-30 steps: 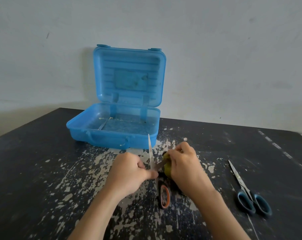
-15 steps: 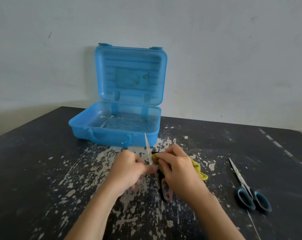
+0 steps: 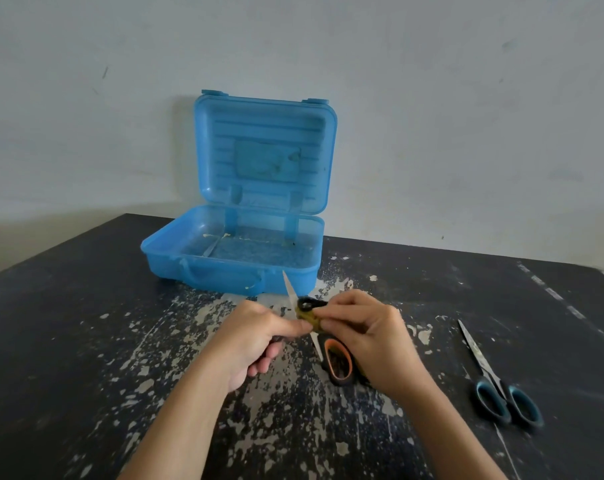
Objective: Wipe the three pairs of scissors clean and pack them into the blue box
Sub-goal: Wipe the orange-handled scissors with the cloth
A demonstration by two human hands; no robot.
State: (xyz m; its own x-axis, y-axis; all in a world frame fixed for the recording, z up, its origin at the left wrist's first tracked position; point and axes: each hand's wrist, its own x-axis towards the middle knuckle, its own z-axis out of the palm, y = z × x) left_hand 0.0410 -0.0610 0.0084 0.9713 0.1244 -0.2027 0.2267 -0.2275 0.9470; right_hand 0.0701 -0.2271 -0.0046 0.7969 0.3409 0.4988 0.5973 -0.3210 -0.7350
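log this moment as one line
step: wipe | left hand: holds orange-handled scissors | right hand: pinches yellow cloth on them | blue box: open | teal-handled scissors: on table, right

I get soft, even light; the blue box (image 3: 266,150) throws a faint shadow left onto the wall (image 3: 86,133); the far edge of the worktop (image 3: 68,341) bows.

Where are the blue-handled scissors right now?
Head view: the blue-handled scissors lie closed on the black table, to the right of the right hand, untouched.
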